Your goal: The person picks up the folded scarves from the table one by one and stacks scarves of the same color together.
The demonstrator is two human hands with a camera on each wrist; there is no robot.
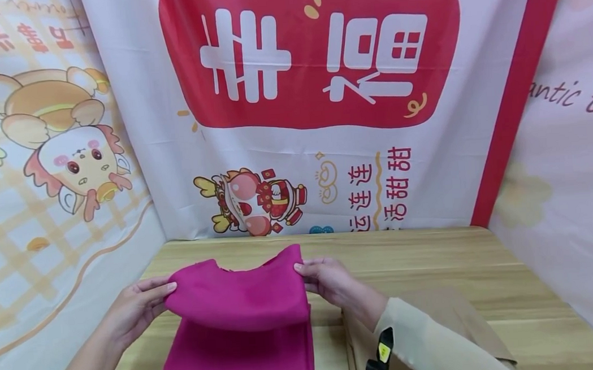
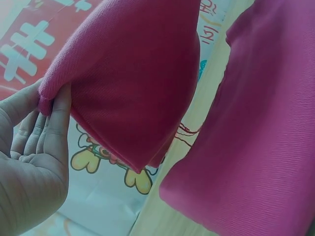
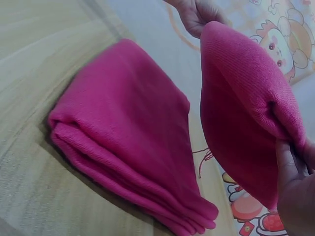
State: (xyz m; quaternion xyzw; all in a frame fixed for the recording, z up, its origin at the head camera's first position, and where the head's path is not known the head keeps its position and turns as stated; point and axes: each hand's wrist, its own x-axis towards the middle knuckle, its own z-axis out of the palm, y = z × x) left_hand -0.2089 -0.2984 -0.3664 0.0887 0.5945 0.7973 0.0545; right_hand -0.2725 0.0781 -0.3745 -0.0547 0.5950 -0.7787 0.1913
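Note:
A lifted piece of magenta knit cloth (image 1: 242, 298) spans between both hands, its upper edge dipping in the middle. At its left corner, my left hand (image 1: 133, 311) pinches the edge between thumb and fingers. The opposite corner is pinched by my right hand (image 1: 333, 282); in the right wrist view the fabric bunches beside the thumb (image 3: 286, 164). Below lies a folded magenta stack (image 3: 118, 123) on the table, several layers showing along one side. I cannot tell whether lifted cloth and stack are one piece. Loose red threads (image 2: 187, 130) show between them in the left wrist view.
A folded brown cloth (image 1: 452, 317) lies on the wooden table (image 1: 408, 257) at the right, partly under my right forearm. Printed fabric walls (image 1: 319, 144) stand at the back and both sides. A black strap device (image 1: 381, 361) sits on the right sleeve.

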